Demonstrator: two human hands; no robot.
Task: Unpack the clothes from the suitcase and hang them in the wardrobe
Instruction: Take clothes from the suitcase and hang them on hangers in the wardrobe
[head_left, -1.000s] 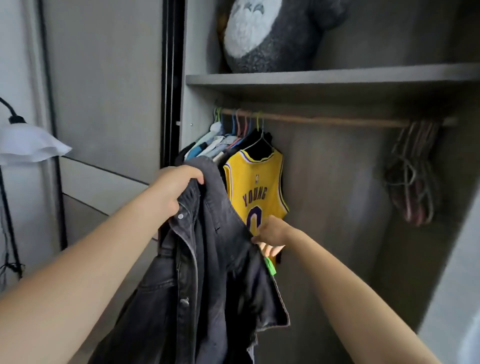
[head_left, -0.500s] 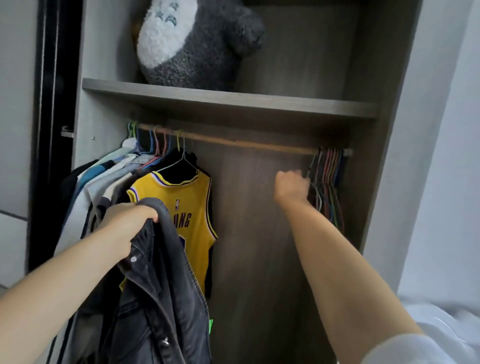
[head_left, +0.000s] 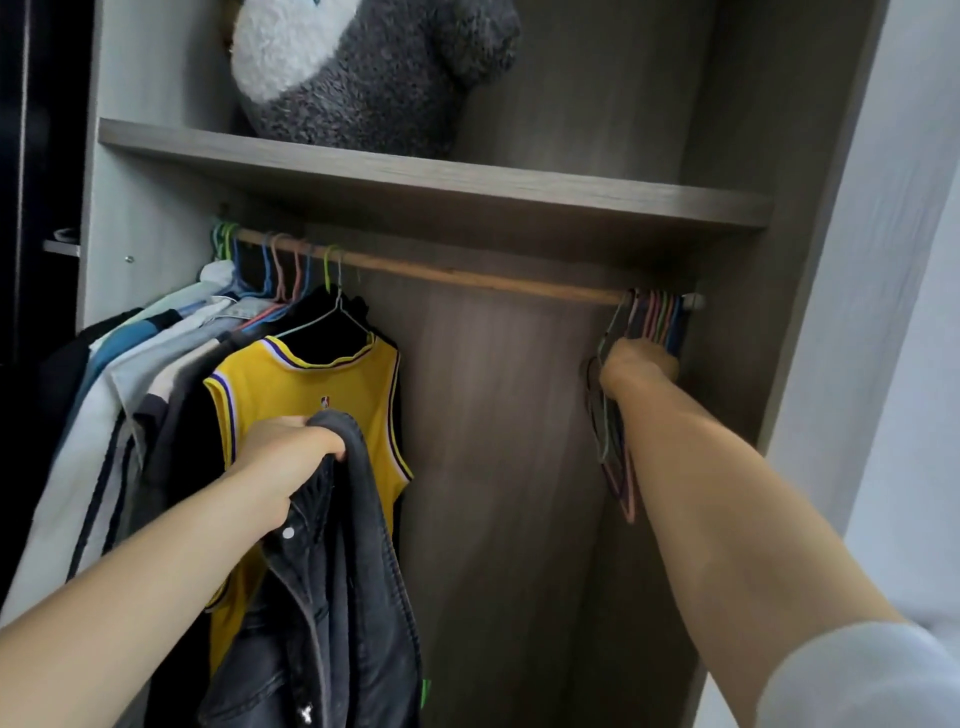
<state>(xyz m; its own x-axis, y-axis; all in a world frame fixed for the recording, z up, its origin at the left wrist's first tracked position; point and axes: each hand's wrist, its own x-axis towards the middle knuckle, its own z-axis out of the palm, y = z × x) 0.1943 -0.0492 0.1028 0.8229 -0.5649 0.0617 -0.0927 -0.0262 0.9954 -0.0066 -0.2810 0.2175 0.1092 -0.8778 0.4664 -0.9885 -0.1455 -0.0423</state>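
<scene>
My left hand (head_left: 283, 457) grips the collar of a dark grey denim jacket (head_left: 332, 597), which hangs down in front of the open wardrobe. My right hand (head_left: 636, 366) reaches to the far right end of the wooden rail (head_left: 467, 273) and closes on the bunch of empty coloured hangers (head_left: 654, 317) there; its fingers are hidden behind the hand. A yellow jersey (head_left: 311, 384) hangs on a wire hanger behind the jacket.
Several shirts and jackets (head_left: 135, 364) hang packed at the rail's left end. A shelf (head_left: 441, 182) above the rail carries a big grey and white plush toy (head_left: 363, 67). The wardrobe's right wall (head_left: 769, 312) stands close beside my right hand.
My right hand left the jacket's lower edge, rose and moved right to the empty hangers. The view swung right and up. My left hand kept hold of the jacket collar.
</scene>
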